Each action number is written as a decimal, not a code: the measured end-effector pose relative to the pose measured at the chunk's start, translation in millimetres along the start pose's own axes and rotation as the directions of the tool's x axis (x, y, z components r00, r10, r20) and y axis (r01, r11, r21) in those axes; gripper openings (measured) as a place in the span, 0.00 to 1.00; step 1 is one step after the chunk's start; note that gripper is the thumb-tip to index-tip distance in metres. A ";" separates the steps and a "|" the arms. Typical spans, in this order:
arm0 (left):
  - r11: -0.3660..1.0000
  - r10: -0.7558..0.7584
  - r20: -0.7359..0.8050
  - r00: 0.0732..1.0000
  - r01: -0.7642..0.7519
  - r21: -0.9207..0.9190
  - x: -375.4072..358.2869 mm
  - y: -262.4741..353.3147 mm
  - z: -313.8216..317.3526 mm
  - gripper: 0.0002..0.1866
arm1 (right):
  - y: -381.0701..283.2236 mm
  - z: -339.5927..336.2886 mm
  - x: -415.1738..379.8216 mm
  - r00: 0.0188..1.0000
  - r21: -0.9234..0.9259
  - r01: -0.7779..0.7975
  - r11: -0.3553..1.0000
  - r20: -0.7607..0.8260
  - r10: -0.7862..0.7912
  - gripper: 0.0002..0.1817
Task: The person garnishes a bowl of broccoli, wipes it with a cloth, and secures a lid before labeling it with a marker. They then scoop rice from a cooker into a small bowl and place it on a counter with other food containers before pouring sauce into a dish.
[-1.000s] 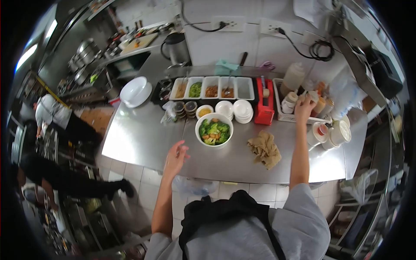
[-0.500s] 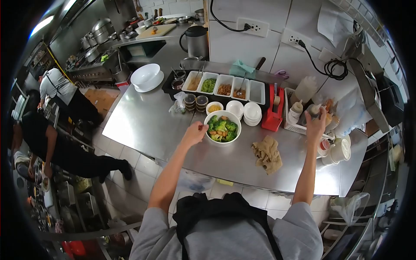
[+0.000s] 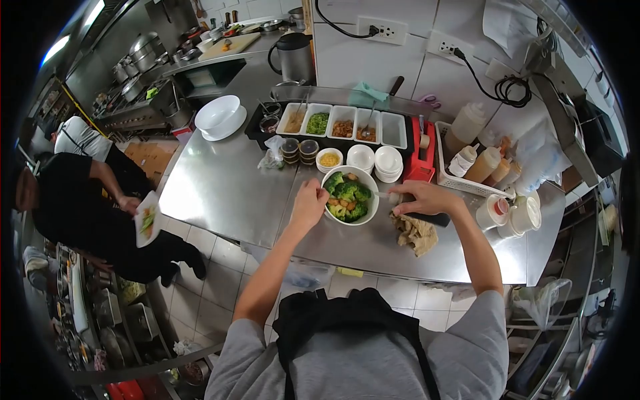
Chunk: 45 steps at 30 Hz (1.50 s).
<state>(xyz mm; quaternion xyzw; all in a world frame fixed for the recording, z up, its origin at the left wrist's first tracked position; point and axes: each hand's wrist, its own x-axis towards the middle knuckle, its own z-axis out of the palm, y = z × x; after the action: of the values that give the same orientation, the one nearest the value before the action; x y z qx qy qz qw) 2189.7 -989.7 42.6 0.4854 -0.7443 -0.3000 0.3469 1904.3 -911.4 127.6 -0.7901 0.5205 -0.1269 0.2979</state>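
Observation:
A white bowl (image 3: pixel 363 219) of broccoli and brown chunks stands on the steel table. My left hand (image 3: pixel 310 203) is closed against its left rim; what the fingers hold, if anything, is hidden. On the bowl's other side, my right hand (image 3: pixel 430 200) grips a dark squeeze bottle (image 3: pixel 431 218), tipped sideways with its pale nozzle over the right rim. A crumpled tan cloth (image 3: pixel 417 237) lies beneath that hand. Behind the bowl are a small dish of yellow bits (image 3: pixel 329 158) and stacked white dishes (image 3: pixel 388 162).
Topping trays (image 3: pixel 343 127), a red tape dispenser (image 3: pixel 420 163) and a bottle basket (image 3: pixel 460 181) line the back. White tubs (image 3: pixel 527 215) are at right, large bowls (image 3: pixel 220 120) at left. A co-worker (image 3: pixel 80 200) holds a plate of food (image 3: pixel 147 220) beyond the table's left edge.
My right hand has come left from the basket to the bowl with the dark bottle now in it. My left hand stays by the rim. The co-worker has turned, and a plate now shows.

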 end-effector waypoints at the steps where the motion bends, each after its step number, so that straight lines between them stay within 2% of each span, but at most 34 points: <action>1: 1.000 0.014 -0.007 1.000 -0.014 0.012 -1.0 -2.0 1.3 0.08 | -2.6 -2.8 6.2 0.994 -0.103 -0.044 0.994 0.091 0.053 0.32; 2: 0.999 0.028 -0.013 1.000 -0.028 0.024 -2.2 -4.0 3.0 0.08 | -4.6 -4.7 11.9 0.978 -0.208 -0.077 0.975 0.175 0.115 0.33; 3: 0.999 0.027 -0.009 1.000 -0.027 0.024 -4.1 -5.8 5.1 0.08 | -2.7 -1.6 19.0 0.980 -0.307 -0.082 0.948 0.146 0.133 0.31; 4: 0.999 0.029 -0.017 0.999 -0.028 0.023 -5.2 -2.5 5.4 0.08 | -9.1 -3.0 25.1 0.980 -0.305 -0.084 0.949 0.146 0.134 0.31; 7: 1.000 0.011 -0.013 1.000 -0.011 0.013 -7.2 3.3 7.8 0.07 | -39.8 -6.3 42.2 0.985 -0.459 -0.062 0.886 0.117 0.129 0.29; 12: 1.000 0.024 -0.053 0.998 -0.025 -0.015 -8.9 8.0 5.2 0.07 | -64.6 2.6 41.5 0.984 -0.440 -0.009 0.898 0.153 0.085 0.26; 14: 0.970 -0.145 0.036 0.989 0.149 -0.192 -10.3 26.7 -8.1 0.07 | -62.4 2.4 25.1 0.987 -0.423 -0.031 0.906 0.132 0.095 0.27; 16: 0.960 -0.144 0.021 0.989 0.145 -0.241 -9.5 24.8 -9.6 0.07 | -49.7 0.2 7.5 0.989 -0.389 -0.042 0.920 0.116 0.095 0.29; 18: 0.948 -0.133 0.013 0.991 0.131 -0.291 -7.0 25.2 -10.6 0.07 | -32.0 -2.9 -9.2 0.995 -0.236 -0.098 0.967 -0.031 0.094 0.32; 19: 0.953 -0.132 0.022 0.991 0.133 -0.273 -5.7 28.3 -11.1 0.08 | -22.3 -2.1 -14.3 0.982 -0.199 0.033 0.979 -0.176 -0.069 0.30; 20: 0.958 -0.126 0.035 0.991 0.131 -0.254 -3.1 32.7 -11.0 0.08 | -12.8 -3.2 -23.0 0.980 -0.201 0.016 0.980 -0.191 -0.055 0.30; 21: 0.986 -0.081 0.048 0.996 0.086 -0.140 -1.9 37.0 -12.5 0.09 | -3.8 -4.5 -33.3 0.943 -0.055 -0.031 0.998 -0.331 0.011 0.31; 22: 0.987 -0.064 0.061 0.996 0.072 -0.143 -0.3 37.9 -7.7 0.09 | -5.0 -7.9 -42.6 0.885 0.096 -0.054 0.994 -0.456 0.092 0.31; 23: 0.976 -0.072 0.069 0.995 0.084 -0.203 0.9 35.7 -1.2 0.09 | -10.6 -12.1 -51.7 0.840 0.331 -0.114 0.937 -0.471 0.268 0.28; 24: 0.961 -0.083 0.074 0.994 0.099 -0.259 2.6 33.1 4.6 0.09 | -2.2 -13.0 -57.8 0.833 0.334 -0.115 0.936 -0.480 0.274 0.28; 26: 0.971 -0.061 0.078 0.995 0.077 -0.226 4.4 27.5 14.2 0.09 | 20.9 -16.7 -70.6 0.583 0.340 -0.064 0.938 -0.751 0.311 0.25; 28: 0.979 -0.052 0.071 0.996 0.065 -0.193 4.1 27.0 19.3 0.09 | 32.9 -27.6 -79.1 0.325 0.146 -0.171 0.974 -0.925 0.196 0.24; 30: 0.951 -0.110 0.113 0.988 0.137 -0.278 -0.9 31.8 19.3 0.09 | 48.5 -37.8 -79.0 0.074 0.049 -0.260 0.964 -0.995 0.071 0.25; 31: 0.947 -0.123 0.121 0.985 0.153 -0.282 -3.0 32.4 18.7 0.09 | 69.2 -41.9 -78.2 0.083 0.053 -0.254 0.966 -0.994 0.076 0.25; 33: 0.946 -0.148 0.140 0.979 0.181 -0.268 -5.7 24.3 20.0 0.10 | 123.2 -43.3 -74.7 -0.142 -0.087 -0.362 0.928 -0.979 -0.147 0.29; 36: 0.940 -0.184 0.168 0.968 0.223 -0.259 -9.5 22.2 18.7 0.10 | 150.9 -35.4 -67.3 -0.136 -0.076 -0.442 0.894 -0.979 -0.150 0.32; 37: 0.934 -0.204 0.182 0.962 0.247 -0.258 -11.2 22.1 15.9 0.10 | 157.8 -30.0 -64.2 -0.092 -0.014 -0.375 0.927 -0.994 -0.052 0.31; 40: 0.962 -0.205 0.187 0.961 0.233 -0.142 -14.8 29.9 5.3 0.10 | 165.0 -13.0 -55.2 -0.018 0.047 -0.386 0.921 -0.999 0.044 0.31; 41: 0.932 -0.256 0.242 0.936 0.306 -0.197 -14.2 25.7 6.2 0.11 | 167.2 -9.4 -52.7 -0.029 0.004 -0.376 0.926 -1.000 -0.008 0.29; 42: 0.930 -0.259 0.242 0.935 0.309 -0.198 -14.4 17.5 9.1 0.11 | 169.3 -6.5 -53.1 -0.025 0.003 -0.376 0.927 -1.000 -0.007 0.29; 44: 0.930 -0.222 0.248 0.943 0.282 -0.237 -13.9 6.2 12.3 0.11 | 162.3 -1.7 -51.4 -0.040 0.146 -0.412 0.899 -0.989 0.142 0.25; 45: 0.931 -0.220 0.248 0.943 0.279 -0.236 -12.7 0.8 13.7 0.11 | 158.8 -0.8 -51.8 -0.043 0.147 -0.412 0.899 -0.989 0.142 0.25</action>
<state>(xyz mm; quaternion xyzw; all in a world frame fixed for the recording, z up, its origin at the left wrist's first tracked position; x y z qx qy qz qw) 2181.9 -976.2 32.4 0.4895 -0.6622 -0.4908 0.2846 1763.2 -909.8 38.2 -0.3768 0.7351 -0.5238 -0.2079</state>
